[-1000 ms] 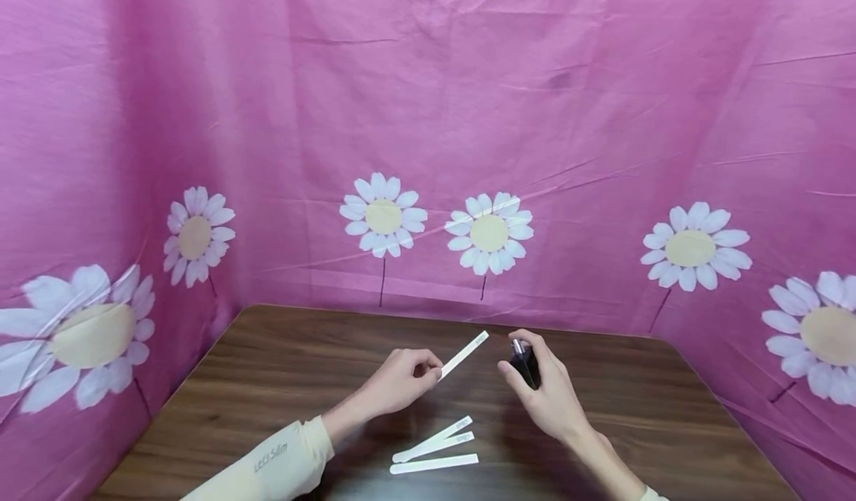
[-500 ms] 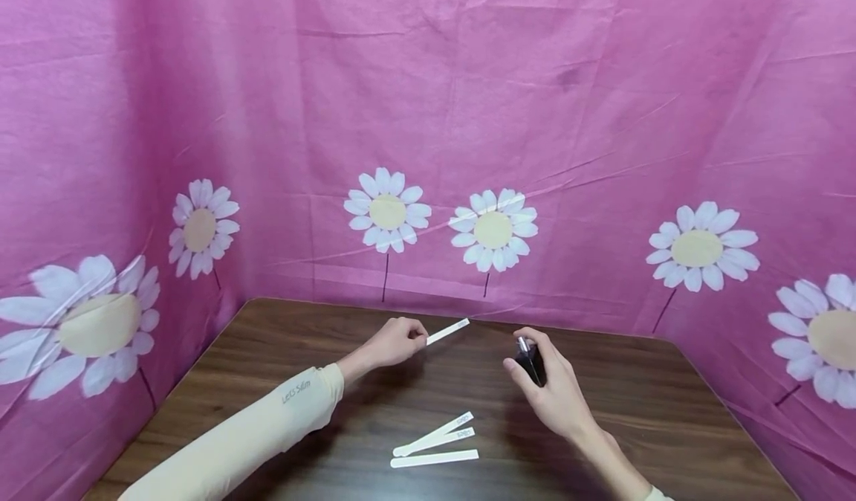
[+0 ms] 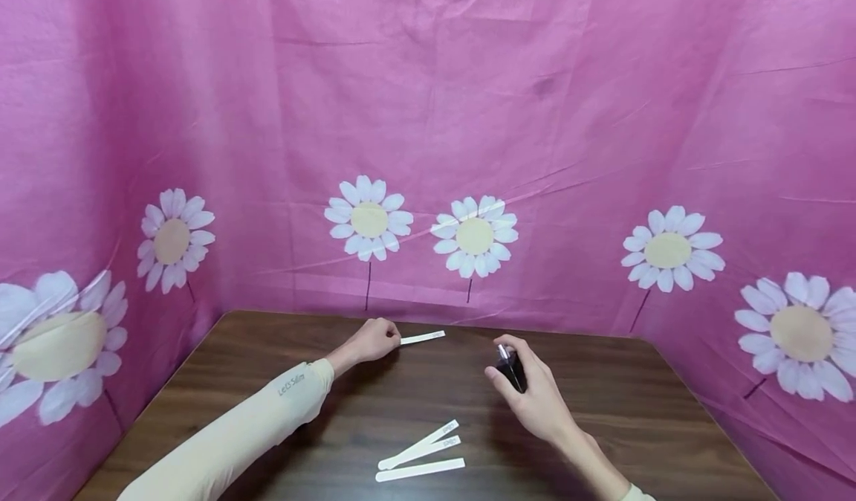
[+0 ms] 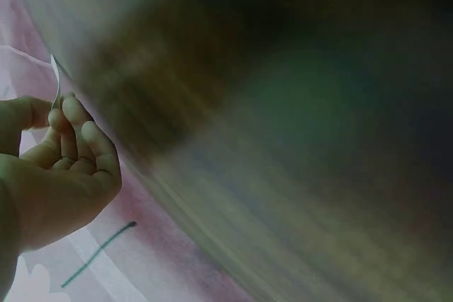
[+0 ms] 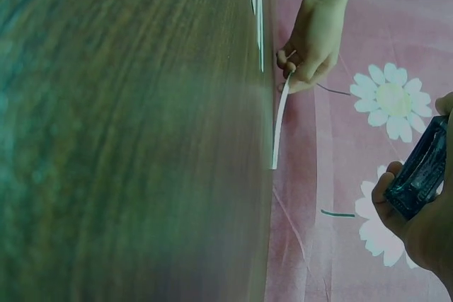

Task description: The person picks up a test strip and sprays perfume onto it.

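Here the left hand [image 3: 374,340] is stretched out toward the far edge of the dark wood tabletop [image 3: 281,404], its fingers curled and pinching one end of a narrow white paper strip [image 3: 423,337]; the strip points away to the right, roughly level and just above or on the wood, which of the two cannot be told from the head view; the right wrist view shows the same strip [image 5: 280,119] running out from the pinching fingers [image 5: 287,61] along the tabletop's edge; in the left wrist view only a sliver of the strip [image 4: 56,83] shows between thumb and fingertips; the right hand [image 3: 531,397] is held above the tabletop, well apart from the left, fingers wrapped round a small dark bottle [image 3: 511,371] with a pale cap on top, the forefinger arched over that cap; the right wrist view shows the bottle [image 5: 422,170] as dark, glassy and gripped from both sides; nearer the person, three more white strips [image 3: 421,453] lie on the wood in a loose fan, between the two forearms; a cream sleeve [image 3: 247,434] covers the left arm; pink cloth printed with white daisies [image 3: 428,129] hangs behind and to both sides.
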### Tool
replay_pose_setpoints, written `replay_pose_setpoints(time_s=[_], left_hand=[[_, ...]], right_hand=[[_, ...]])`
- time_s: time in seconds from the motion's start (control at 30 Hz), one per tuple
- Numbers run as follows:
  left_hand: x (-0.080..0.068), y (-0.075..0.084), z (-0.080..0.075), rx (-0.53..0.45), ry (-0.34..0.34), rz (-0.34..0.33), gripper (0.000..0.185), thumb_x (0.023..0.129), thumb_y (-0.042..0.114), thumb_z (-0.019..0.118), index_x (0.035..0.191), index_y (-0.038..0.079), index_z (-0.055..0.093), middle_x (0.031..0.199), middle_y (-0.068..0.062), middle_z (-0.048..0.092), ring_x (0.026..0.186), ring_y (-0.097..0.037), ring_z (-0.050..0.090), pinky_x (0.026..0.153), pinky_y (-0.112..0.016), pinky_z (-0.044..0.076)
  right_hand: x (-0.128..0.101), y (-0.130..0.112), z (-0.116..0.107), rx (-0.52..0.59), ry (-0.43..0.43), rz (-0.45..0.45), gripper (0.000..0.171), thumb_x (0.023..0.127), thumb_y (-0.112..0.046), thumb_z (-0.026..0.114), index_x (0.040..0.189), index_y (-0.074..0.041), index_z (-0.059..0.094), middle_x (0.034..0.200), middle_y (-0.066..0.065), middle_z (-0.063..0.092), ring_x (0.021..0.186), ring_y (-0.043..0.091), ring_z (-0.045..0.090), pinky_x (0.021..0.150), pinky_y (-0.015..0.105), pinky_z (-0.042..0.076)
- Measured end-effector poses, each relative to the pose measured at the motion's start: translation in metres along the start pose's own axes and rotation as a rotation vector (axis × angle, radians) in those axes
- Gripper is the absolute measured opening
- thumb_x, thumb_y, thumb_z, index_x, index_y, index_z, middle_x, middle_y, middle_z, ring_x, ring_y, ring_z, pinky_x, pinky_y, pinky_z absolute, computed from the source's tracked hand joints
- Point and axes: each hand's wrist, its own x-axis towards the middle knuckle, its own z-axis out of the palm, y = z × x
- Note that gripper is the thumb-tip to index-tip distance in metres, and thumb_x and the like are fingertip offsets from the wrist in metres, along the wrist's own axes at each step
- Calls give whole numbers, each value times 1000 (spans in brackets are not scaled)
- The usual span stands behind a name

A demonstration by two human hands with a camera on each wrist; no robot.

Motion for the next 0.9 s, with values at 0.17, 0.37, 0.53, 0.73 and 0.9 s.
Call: replay_pose_setpoints(time_s=[0.17,0.37,0.53,0.73,0.9], left_hand=[[8,-10,0,35,-5,-12,12,91,5,65,100,3,73,90,-2,69,84,-17,60,82,-39,51],[16,-13,1,84,-17,-10,10,97,9,65,102,5,73,96,-2,70,89,-18,62,87,-41,51],[18,-14,1,120,-44,5,10,96,11,66,101,9,75,100,-2,72,90,-19,63,86,-43,52],[22,-17,-1,175,-29,-2,10,97,14,67,102,13,76,104,-1,72,95,-24,66,84,-47,52],[23,-17,1,216,-4,-8,8,96,16,69,102,13,73,98,0,71,94,-26,67,82,-47,52]], right_hand=[[-2,-1,1,5,-7,-4,49,92,-27,77,135,-34,54,104,-11,59,89,12,56,77,35,47],[-1,-4,-3,13,-24,-9,51,92,-28,77,136,-36,53,109,-11,59,91,13,57,79,36,48],[-5,-5,-3,15,-31,-5,50,93,-28,77,136,-35,53,109,-9,60,90,13,56,78,35,48],[-3,-5,-4,5,-30,-28,51,93,-27,77,137,-33,53,111,-11,59,90,13,56,78,35,48],[0,-7,-5,9,-34,-39,50,93,-27,76,138,-31,53,112,-8,60,91,14,56,78,35,48]])
